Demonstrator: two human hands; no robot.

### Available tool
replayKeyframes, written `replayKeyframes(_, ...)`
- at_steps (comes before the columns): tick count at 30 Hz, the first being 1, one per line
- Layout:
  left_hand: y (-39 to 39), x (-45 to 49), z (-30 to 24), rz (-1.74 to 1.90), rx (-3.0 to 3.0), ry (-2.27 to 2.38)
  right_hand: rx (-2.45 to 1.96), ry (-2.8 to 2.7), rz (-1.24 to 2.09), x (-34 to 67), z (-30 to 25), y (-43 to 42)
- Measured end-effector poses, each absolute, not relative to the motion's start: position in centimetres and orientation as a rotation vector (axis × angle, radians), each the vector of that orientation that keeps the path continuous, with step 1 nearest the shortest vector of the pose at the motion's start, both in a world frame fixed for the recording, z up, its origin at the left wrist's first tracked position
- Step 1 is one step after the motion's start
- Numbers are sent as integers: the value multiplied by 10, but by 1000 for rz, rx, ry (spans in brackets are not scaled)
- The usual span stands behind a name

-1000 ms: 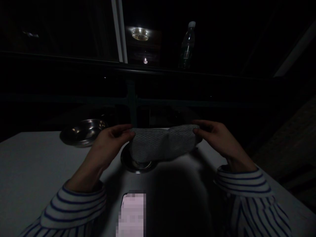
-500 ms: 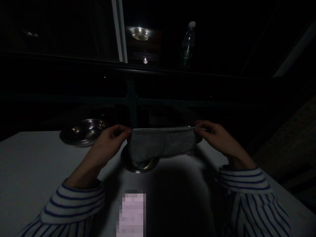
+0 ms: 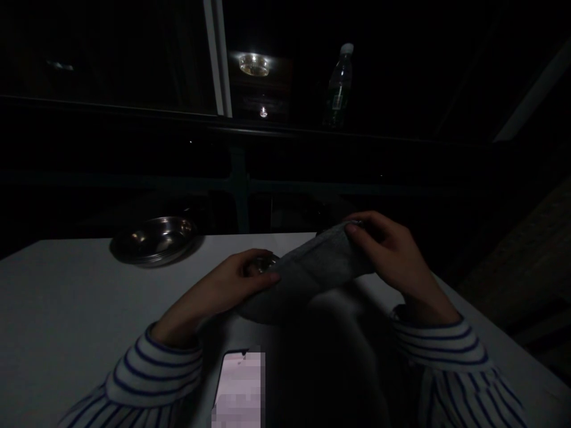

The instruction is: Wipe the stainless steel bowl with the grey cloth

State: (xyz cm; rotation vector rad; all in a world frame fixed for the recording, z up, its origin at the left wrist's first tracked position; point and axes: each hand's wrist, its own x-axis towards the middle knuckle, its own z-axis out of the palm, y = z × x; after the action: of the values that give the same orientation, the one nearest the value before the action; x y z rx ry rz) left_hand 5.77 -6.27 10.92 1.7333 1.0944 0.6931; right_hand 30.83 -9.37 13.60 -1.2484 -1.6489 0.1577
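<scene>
A grey cloth (image 3: 316,267) is stretched between my two hands above the white table. My left hand (image 3: 236,276) pinches its near left end, lower than the other end. At the raised right end, my right hand (image 3: 383,241) grips the cloth between thumb and fingers. Behind my left hand and the cloth, part of a shiny metal bowl (image 3: 265,261) shows; the rest of it is hidden. The light is dim, so the cloth's lower edge fades into shadow.
Several stacked metal bowls (image 3: 154,241) stand at the table's back left. A lit phone (image 3: 238,386) lies on the white table (image 3: 66,315) near the front. Beyond the table, a plastic bottle (image 3: 339,89) stands on a ledge by the dark window.
My left hand has moved right and down, so the cloth now slants instead of hanging level. The right hand has stayed nearly in place, still gripping it.
</scene>
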Motion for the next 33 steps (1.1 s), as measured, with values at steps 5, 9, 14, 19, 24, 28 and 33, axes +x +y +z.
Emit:
replayKeyframes(5, -68, 71, 106, 675, 1730, 1036, -1184, -1756, 151, 297, 140, -103)
replayKeyframes(9, -64, 75, 103, 765, 1707, 1196, -1113, -1864, 166, 294, 140, -105)
replayKeyframes(14, -59, 75, 106, 997, 1602, 1294, -826, -2225, 323, 286, 139, -108)
replayKeyframes(19, -62, 72, 112, 1023, 1459, 1118, -605, -2459, 663, 276, 138, -112)
replayKeyframes(24, -68, 67, 115, 853, 1460, 912, -793, -2291, 531, 283, 135, -108)
replayKeyframes(28, -70, 66, 113, 779, 1463, 865, -1170, -2120, 355, 285, 129, -100)
replayKeyframes(33, -71, 67, 115, 812, 1451, 861, -1220, -2244, 549, 279, 126, -94)
